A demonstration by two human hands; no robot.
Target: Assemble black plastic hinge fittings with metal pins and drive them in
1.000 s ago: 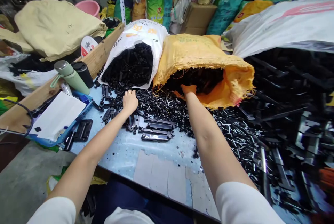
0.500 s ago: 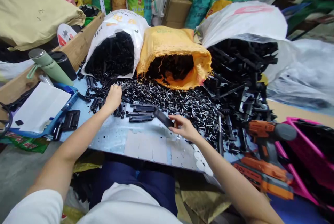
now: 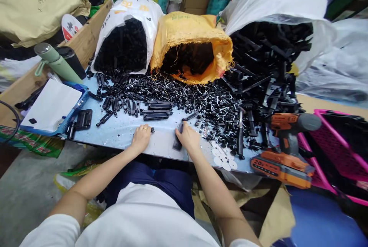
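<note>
My right hand [image 3: 188,137] rests on the table's near edge and presses a flat black plastic piece [image 3: 178,142] against the light blue tabletop [image 3: 120,134]. My left hand [image 3: 141,138], with a ring on one finger, lies just to its left, fingertips pinching a small black part [image 3: 152,129]. Beyond both hands spreads a pile of small black parts and screws [image 3: 207,105]. Two longer black bars [image 3: 156,111] lie side by side behind my left hand.
Three open sacks of black parts stand at the back: white [image 3: 126,40], yellow [image 3: 191,49], large white [image 3: 276,20]. An orange cordless drill [image 3: 284,147] lies at the right edge. A green bottle [image 3: 56,63], a blue tray with paper [image 3: 53,105] and a pink crate [image 3: 342,147] flank the table.
My right hand came out of the yellow sack, picked up a flat black piece and brought it down to the near edge. My left hand drew back from the pile.
</note>
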